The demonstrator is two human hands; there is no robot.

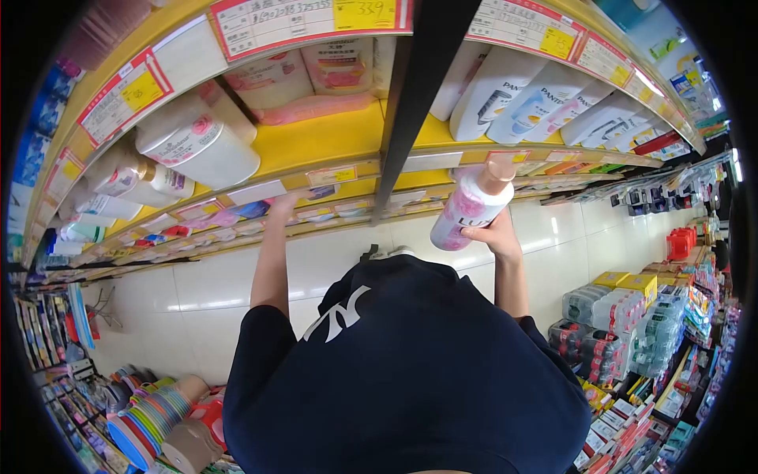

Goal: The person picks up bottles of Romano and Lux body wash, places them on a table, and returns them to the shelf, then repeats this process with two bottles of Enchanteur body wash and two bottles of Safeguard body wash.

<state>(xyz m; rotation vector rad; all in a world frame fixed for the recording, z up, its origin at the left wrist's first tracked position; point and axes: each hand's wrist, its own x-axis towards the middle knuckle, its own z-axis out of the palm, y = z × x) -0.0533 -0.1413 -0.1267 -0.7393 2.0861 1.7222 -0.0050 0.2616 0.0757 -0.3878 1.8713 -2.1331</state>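
My right hand [499,235] is closed around a white-and-pink pump bottle [471,209] marked "LUX", with a rose-gold top. The bottle is tilted and held up in front of the shelving, its label partly covered by my thumb. On the other side, my left hand [287,203] reaches to the front edge of a lower shelf [339,192], its fingers stretched out along the edge with nothing seen in them. Above that hand, a yellow shelf [328,134] carries white bottles [201,138] with pink flower labels.
A black upright post [403,110] divides the shelving. White Pantene bottles [493,91] line the right section, under price tags [521,28]. Behind me to the right stand shrink-wrapped drink packs [620,308]; at lower left are stacked colourful basins [154,419]. Pale floor tiles [213,288] lie below.
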